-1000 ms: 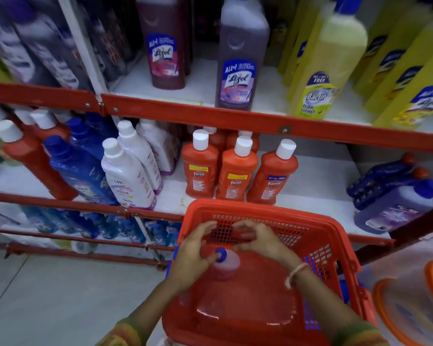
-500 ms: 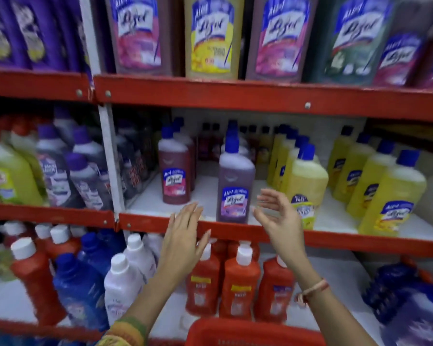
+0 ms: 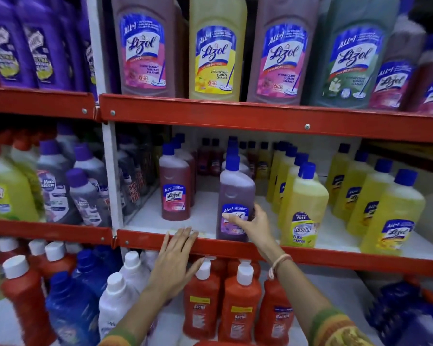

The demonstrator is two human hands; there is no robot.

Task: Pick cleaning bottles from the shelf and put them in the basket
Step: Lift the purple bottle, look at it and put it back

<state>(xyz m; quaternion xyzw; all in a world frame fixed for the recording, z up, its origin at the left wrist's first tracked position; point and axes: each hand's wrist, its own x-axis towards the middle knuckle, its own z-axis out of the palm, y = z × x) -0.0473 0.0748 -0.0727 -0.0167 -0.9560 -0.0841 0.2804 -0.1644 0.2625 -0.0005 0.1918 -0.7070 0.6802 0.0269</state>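
At the very bottom edge, I am seeing a sliver of the red basket [image 3: 223, 343] between my two sleeved forearms. Just beyond it, orange bottles [image 3: 240, 308] with white caps are standing on the lowest shelf, with white and blue ones to their left.

My left hand [image 3: 175, 260] is lying flat and open, fingers spread, its fingertips resting on the red shelf rail [image 3: 335, 260] and holding nothing. My right hand [image 3: 251, 226], a band at its wrist, is reaching over the same rail and wrapping partway around the lower label of a purple bottle [image 3: 235, 193]; thumb across the front, fingers curling behind its right side. The bottle is standing upright at the front of the middle shelf, not lifted as far as I can tell.

A reddish bottle [image 3: 174, 188] is standing to its left, yellow bottles [image 3: 303, 208] just to its right. Farther up, large bottles [image 3: 216, 48] are lining the top shelf.
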